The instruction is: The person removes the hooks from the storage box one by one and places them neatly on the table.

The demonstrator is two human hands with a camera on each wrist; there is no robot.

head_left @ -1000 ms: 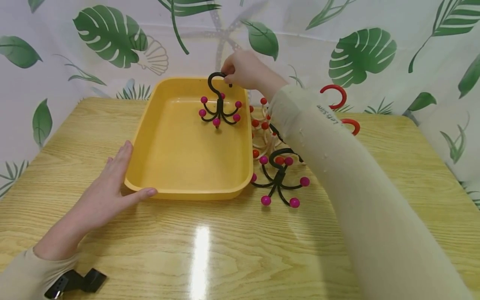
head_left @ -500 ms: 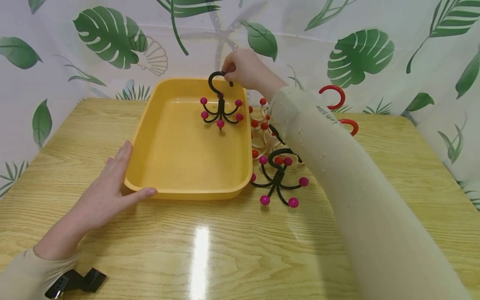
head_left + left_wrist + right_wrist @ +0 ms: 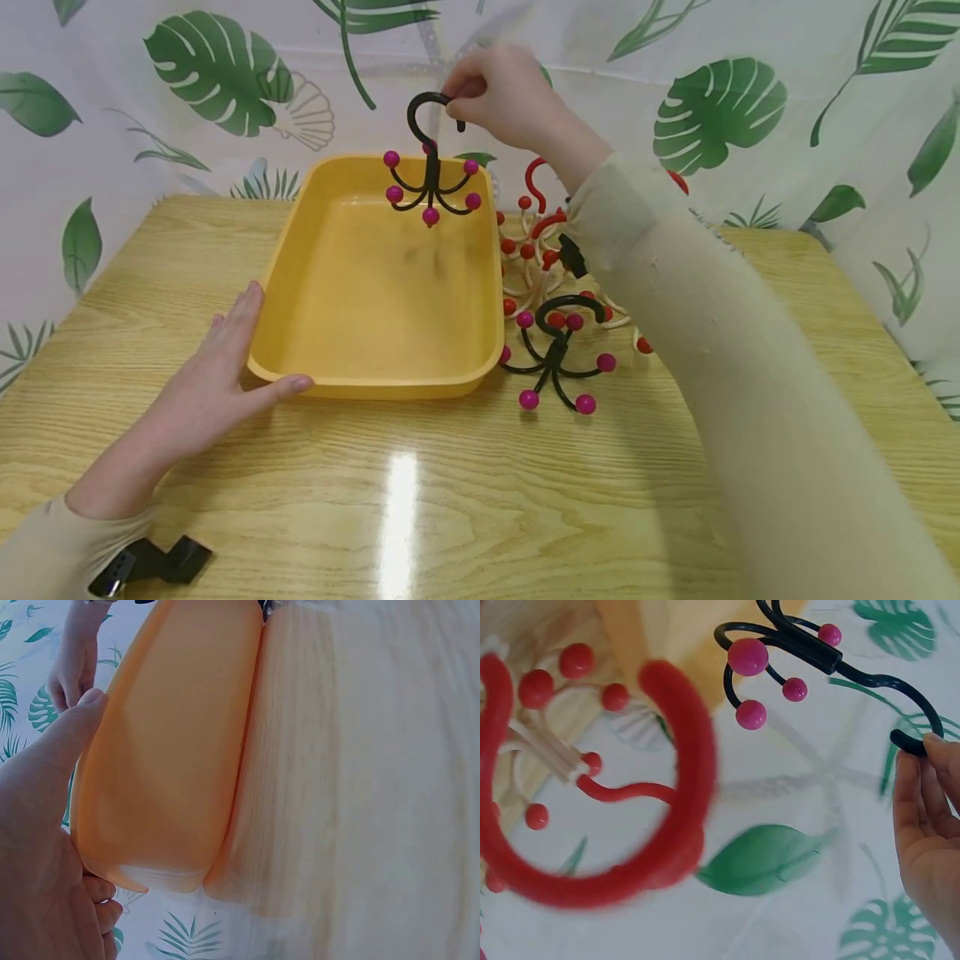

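My right hand pinches the curved top of a black hook hanger, whose several arms end in pink balls. It hangs upright over the back right part of a yellow tray, its upper half above the back rim. In the right wrist view, thumb and fingers meet at the end of the black hook. My left hand lies against the tray's front left corner, fingers stretched along the left side and thumb at the front rim. The left wrist view shows this thumb at the tray's edge.
Right of the tray, a second black hanger with pink balls lies on the wooden table. Behind it are several pale hangers with red hooks and red balls, partly hidden by my right sleeve. A leaf-print cloth hangs behind.
My right hand has lifted the black hanger upward, out of its lower position in the tray. More of the red-hooked hangers shows beneath my sleeve. My left hand has stayed put.
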